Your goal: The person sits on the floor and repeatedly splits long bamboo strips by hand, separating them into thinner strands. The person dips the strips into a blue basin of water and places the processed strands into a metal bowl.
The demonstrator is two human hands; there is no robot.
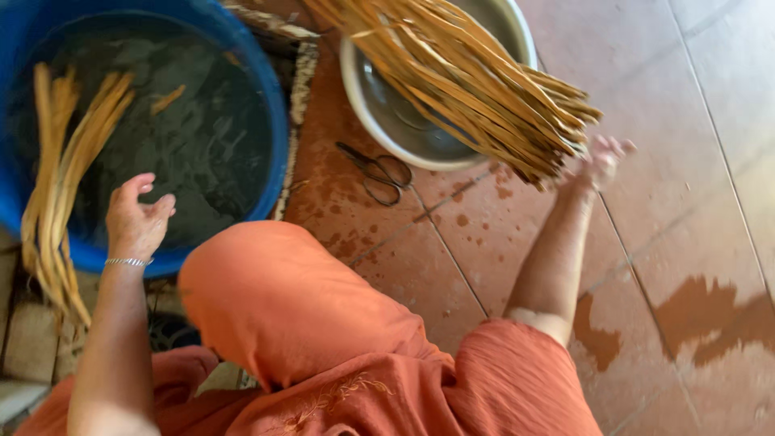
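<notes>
My left hand (137, 218) hovers over the near rim of a blue tub (274, 105) of dark water, fingers apart and holding nothing. Long yellow-tan strips (56, 178) hang over the tub's left edge, partly soaking. My right hand (601, 161) reaches out over the floor by the near ends of a thick bundle of the same strips (468, 81). That bundle lies across a white metal basin (379, 113). The hand is blurred and looks spread beside the bundle's tips, not clearly gripping them.
Black-handled scissors (378, 172) lie on the wet terracotta floor tiles (670, 266) between tub and basin. Damp patches mark the tiles at right. My orange-clad knee (282, 299) fills the near middle. A woven mat edge (300, 81) shows behind the tub.
</notes>
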